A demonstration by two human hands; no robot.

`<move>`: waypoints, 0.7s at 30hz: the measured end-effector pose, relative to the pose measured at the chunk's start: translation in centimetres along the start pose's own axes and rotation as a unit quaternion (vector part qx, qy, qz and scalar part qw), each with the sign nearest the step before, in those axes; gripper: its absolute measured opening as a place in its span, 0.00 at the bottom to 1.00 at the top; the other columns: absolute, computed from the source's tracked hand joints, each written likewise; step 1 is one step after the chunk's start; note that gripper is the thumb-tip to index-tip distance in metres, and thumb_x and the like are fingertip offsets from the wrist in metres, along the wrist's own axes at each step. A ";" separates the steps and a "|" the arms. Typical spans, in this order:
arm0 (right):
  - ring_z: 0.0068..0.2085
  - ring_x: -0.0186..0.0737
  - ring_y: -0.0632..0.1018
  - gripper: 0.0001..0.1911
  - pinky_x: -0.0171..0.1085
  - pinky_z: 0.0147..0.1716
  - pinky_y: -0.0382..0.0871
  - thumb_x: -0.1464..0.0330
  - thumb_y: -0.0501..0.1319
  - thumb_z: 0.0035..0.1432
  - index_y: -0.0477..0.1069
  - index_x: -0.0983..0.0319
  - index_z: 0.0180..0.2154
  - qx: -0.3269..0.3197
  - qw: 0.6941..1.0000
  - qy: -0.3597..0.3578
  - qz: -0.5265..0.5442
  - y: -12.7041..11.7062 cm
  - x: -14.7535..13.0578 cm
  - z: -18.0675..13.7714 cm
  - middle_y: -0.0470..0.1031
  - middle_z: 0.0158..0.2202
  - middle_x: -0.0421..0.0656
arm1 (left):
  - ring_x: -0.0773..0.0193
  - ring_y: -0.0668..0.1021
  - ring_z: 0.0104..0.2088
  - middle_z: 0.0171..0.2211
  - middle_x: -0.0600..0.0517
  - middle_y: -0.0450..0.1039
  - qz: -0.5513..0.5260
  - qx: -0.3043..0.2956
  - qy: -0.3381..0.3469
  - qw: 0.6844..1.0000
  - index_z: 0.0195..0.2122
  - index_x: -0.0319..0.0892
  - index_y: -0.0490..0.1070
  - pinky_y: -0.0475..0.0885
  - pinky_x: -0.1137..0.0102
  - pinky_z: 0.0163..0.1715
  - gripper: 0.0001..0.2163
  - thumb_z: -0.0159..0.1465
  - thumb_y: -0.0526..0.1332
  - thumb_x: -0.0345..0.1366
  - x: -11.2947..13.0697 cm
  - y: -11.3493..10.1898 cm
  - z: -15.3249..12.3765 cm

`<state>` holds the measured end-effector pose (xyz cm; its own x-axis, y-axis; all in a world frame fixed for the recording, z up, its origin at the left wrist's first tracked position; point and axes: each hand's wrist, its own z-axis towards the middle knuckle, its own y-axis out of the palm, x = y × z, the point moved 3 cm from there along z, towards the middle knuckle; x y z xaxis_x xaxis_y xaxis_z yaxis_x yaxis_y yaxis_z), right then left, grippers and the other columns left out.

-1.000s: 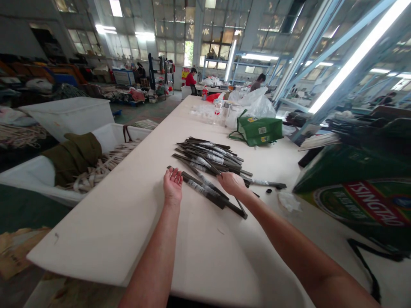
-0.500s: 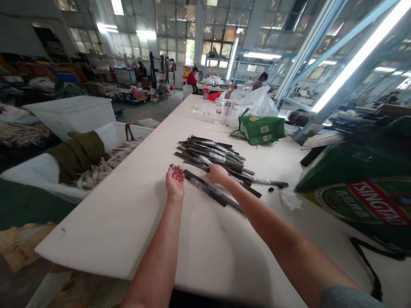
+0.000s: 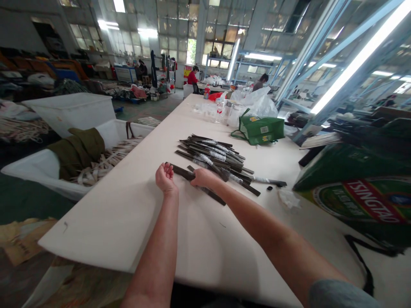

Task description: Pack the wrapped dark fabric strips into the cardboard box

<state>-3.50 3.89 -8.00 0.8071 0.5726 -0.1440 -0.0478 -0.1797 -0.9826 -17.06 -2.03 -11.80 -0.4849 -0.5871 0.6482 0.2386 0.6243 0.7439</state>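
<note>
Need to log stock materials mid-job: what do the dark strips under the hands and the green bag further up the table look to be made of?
The dark flat strips look like woven webbing or similar strap material: thin, matte, limp-edged, some wrapped in pale printed bands; the exact fibre can't be told. The green handled bag looks like non-woven fabric: soft creases, dull sheen, sewn-looking handle. The left hand and right hand close on one strip.

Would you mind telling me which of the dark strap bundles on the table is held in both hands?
It is the nearest bundle, lying apart from the main pile; the left hand grips its near end and the right hand rests on its middle.
</note>
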 end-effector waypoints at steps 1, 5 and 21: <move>0.43 0.47 0.78 0.18 0.35 0.33 0.67 0.62 0.63 0.54 0.76 0.66 0.43 -0.003 1.000 0.000 0.000 -0.6 0.3 -0.1 0.79 0.42 0.50 | 0.68 0.80 0.35 0.42 0.46 0.78 0.001 -0.001 0.009 1.000 0.45 0.39 0.73 0.68 0.75 0.35 0.14 0.60 0.60 0.40 0.1 0.0 0.0; 0.41 0.42 0.78 0.18 0.33 0.32 0.65 0.64 0.61 0.57 0.74 0.66 0.47 -0.010 1.000 -0.006 0.005 -3.9 2.6 -1.2 0.79 0.43 0.47 | 0.67 0.80 0.36 0.42 0.45 0.78 -0.005 -0.003 0.020 1.000 0.44 0.39 0.73 0.68 0.74 0.35 0.15 0.59 0.60 0.42 0.3 -0.1 0.2; 0.45 0.47 0.78 0.15 0.36 0.36 0.69 0.63 0.63 0.52 0.73 0.60 0.43 0.048 0.994 0.079 0.059 -1.2 5.3 -4.8 0.78 0.43 0.46 | 0.62 0.78 0.47 0.53 0.44 0.73 0.052 -0.091 0.029 0.994 0.53 0.45 0.68 0.69 0.71 0.39 0.24 0.56 0.66 0.46 -0.9 0.6 -0.9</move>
<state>3.60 3.31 -7.00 0.8748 0.4178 -0.2453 -0.1971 -0.1557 -0.9679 -15.71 -1.59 -11.82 -0.4007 -0.5563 0.7280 0.4367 0.5825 0.6855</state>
